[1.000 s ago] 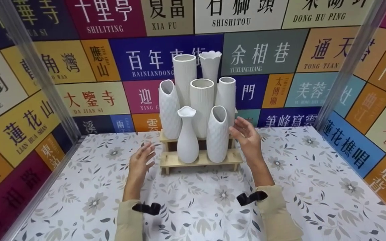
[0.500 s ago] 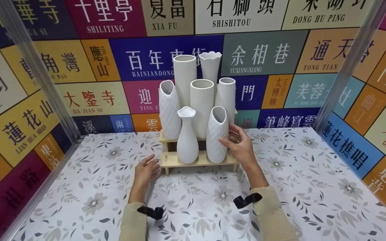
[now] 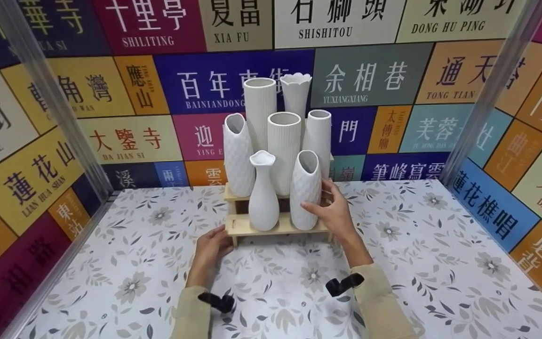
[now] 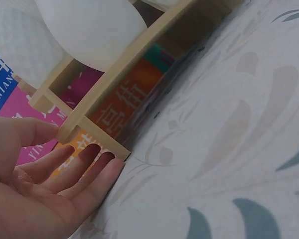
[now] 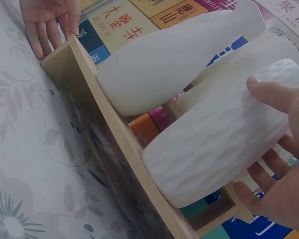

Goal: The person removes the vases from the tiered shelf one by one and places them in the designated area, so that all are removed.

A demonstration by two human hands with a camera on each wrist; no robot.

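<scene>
On a tiered wooden stand (image 3: 247, 229) stand several white vases. My right hand (image 3: 334, 212) is at the front right textured vase (image 3: 305, 193) with its slanted mouth, thumb across the front and fingers round the far side. The right wrist view shows the same vase (image 5: 224, 139) upright on the lower step. My left hand (image 3: 210, 249) holds the left end of that step; in the left wrist view its thumb (image 4: 37, 130) is at the corner and its fingers lie by the leg. Left of the textured vase stands a slim-necked vase (image 3: 264, 202).
Behind stand a ribbed vase (image 3: 284, 150), a taller ribbed one (image 3: 259, 113), a scalloped-rim vase (image 3: 295, 94), a smooth one (image 3: 318, 136) and another textured one (image 3: 238, 160). A floral cloth (image 3: 134, 282) covers the table; sign-printed panels (image 3: 370, 70) enclose it.
My right hand has moved down and left from beside the vases onto the front textured vase. My left hand has come down and right to the stand's left end.
</scene>
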